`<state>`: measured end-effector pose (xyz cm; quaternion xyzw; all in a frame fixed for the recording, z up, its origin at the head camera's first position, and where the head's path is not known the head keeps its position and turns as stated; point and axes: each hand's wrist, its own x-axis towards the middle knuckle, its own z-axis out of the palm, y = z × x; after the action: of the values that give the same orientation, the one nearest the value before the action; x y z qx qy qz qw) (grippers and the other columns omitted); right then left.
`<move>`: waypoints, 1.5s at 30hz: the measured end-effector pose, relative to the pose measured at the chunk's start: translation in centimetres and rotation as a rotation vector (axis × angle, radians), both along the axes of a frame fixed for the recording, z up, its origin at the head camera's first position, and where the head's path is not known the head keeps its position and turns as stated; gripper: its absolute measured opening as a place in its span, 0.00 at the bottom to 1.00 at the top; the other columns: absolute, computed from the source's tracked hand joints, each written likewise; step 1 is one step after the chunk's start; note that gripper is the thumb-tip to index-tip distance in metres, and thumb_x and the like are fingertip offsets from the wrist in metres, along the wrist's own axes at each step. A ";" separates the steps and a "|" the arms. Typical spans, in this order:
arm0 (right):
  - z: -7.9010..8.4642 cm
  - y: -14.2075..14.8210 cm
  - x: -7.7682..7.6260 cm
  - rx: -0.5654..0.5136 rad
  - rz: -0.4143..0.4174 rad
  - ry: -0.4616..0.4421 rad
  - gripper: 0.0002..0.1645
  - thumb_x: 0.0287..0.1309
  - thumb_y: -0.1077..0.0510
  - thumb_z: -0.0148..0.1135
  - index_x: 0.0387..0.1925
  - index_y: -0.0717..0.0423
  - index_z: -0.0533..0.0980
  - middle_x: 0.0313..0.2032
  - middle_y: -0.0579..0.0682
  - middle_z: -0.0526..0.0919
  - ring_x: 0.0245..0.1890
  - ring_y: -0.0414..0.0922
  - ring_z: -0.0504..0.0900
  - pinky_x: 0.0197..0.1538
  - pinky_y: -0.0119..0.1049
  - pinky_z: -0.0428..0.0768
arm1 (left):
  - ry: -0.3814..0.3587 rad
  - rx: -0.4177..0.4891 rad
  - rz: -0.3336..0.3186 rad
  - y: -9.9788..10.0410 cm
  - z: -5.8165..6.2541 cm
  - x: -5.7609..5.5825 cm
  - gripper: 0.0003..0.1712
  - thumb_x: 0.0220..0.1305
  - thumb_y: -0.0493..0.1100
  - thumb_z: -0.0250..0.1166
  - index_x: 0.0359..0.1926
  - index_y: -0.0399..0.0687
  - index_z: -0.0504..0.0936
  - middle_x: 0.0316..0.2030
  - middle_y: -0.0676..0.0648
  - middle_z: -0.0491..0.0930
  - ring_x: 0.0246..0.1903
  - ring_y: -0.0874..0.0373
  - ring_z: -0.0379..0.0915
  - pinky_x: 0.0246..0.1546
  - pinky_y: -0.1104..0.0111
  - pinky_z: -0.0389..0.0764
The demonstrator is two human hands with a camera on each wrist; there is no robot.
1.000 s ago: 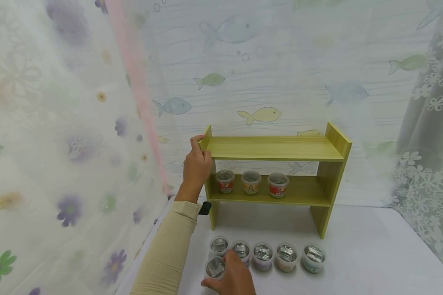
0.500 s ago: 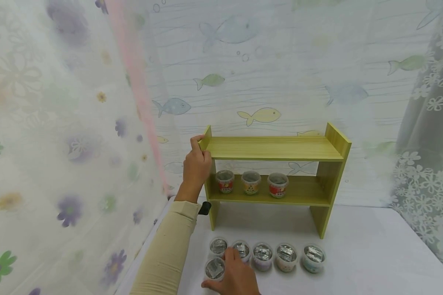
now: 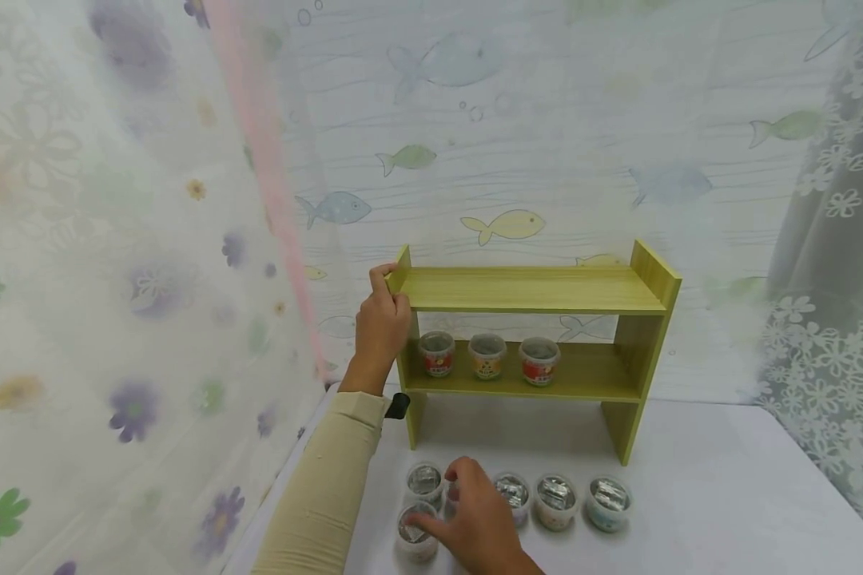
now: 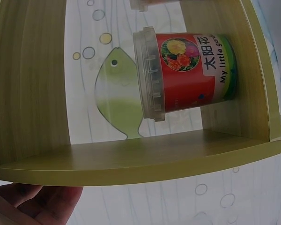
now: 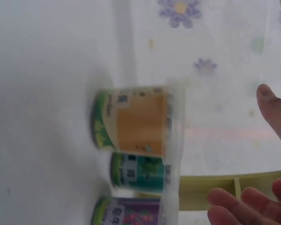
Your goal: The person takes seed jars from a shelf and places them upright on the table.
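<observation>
My left hand (image 3: pixel 383 323) grips the upper left side panel of a small yellow-green wooden shelf (image 3: pixel 532 289). In the left wrist view, curled fingers (image 4: pixel 42 201) show at the panel's edge. My right hand (image 3: pixel 478 515) is over the front left clear plastic cup (image 3: pixel 419 547), thumb and fingers spread. The right wrist view shows this hand apart from an orange-labelled cup (image 5: pixel 140 122). Foil-like packets show inside the cups on the table, such as the back left cup (image 3: pixel 424 481). One cup behind the right hand is mostly hidden.
On the shelf's middle board stand a red-labelled cup (image 3: pixel 437 354), a yellow-labelled cup (image 3: pixel 487 357) and another red-labelled cup (image 3: pixel 538 362). To the right of my right hand, a row of cups ends with a teal cup (image 3: pixel 608 503). Patterned curtains (image 3: pixel 151 239) hang around the white table (image 3: pixel 726 487).
My right hand has let go of the front left cup and lifted up and slightly right, its fingers spreading. My left hand keeps its hold on the shelf.
</observation>
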<state>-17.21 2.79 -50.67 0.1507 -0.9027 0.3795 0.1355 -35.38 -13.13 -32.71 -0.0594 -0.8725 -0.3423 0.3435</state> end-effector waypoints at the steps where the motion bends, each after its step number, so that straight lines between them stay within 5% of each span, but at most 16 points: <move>1: 0.1 0.2 -0.2 -0.022 -0.006 0.020 0.44 0.41 0.22 0.75 0.46 0.47 0.70 0.37 0.40 0.77 0.35 0.37 0.81 0.35 0.31 0.78 | -0.001 0.002 -0.002 0.0 0.0 0.0 0.26 0.76 0.42 0.44 0.73 0.57 0.59 0.19 0.45 0.68 0.13 0.51 0.57 0.15 0.61 0.61; 10: 1.4 2.5 -2.0 -0.066 -0.131 0.203 0.41 0.36 0.27 0.80 0.48 0.43 0.76 0.42 0.38 0.84 0.43 0.37 0.88 0.39 0.34 0.83 | -0.003 0.007 0.005 -0.1 -0.1 -0.1 0.27 0.75 0.43 0.44 0.72 0.59 0.59 0.19 0.45 0.67 0.13 0.51 0.58 0.14 0.61 0.61; 21: 2.2 6.4 -5.0 -0.012 -0.133 0.473 0.41 0.34 0.35 0.86 0.48 0.50 0.79 0.40 0.42 0.84 0.39 0.42 0.87 0.32 0.33 0.81 | 0.001 0.006 -0.003 -0.2 -0.2 -0.3 0.27 0.75 0.43 0.43 0.73 0.59 0.59 0.18 0.45 0.68 0.13 0.52 0.58 0.14 0.62 0.61; 31: 3.0 8.4 -6.8 -0.097 -0.076 0.519 0.39 0.36 0.46 0.88 0.49 0.58 0.80 0.45 0.51 0.84 0.48 0.49 0.85 0.50 0.46 0.83 | -0.016 0.011 -0.016 -0.2 -0.1 -0.2 0.27 0.75 0.43 0.43 0.73 0.59 0.59 0.18 0.46 0.67 0.12 0.53 0.55 0.13 0.63 0.59; 35: 3.3 9.2 -7.4 -0.153 -0.083 0.512 0.38 0.36 0.50 0.89 0.49 0.59 0.79 0.47 0.52 0.83 0.51 0.50 0.83 0.54 0.44 0.80 | -0.020 0.019 -0.019 -0.1 -0.1 -0.1 0.27 0.75 0.43 0.43 0.73 0.59 0.59 0.19 0.45 0.67 0.12 0.52 0.56 0.13 0.62 0.60; 45: 3.8 11.3 -9.4 -0.257 -0.147 0.519 0.39 0.36 0.57 0.89 0.49 0.67 0.77 0.49 0.61 0.78 0.51 0.53 0.75 0.52 0.43 0.72 | -0.002 0.016 -0.006 -0.1 0.0 0.1 0.27 0.75 0.43 0.43 0.73 0.59 0.59 0.18 0.45 0.67 0.13 0.52 0.56 0.14 0.62 0.60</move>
<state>-26.64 14.06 -46.84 0.1584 -0.7908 0.4287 0.4071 -35.24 -13.23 -32.67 -0.0587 -0.8700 -0.3502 0.3421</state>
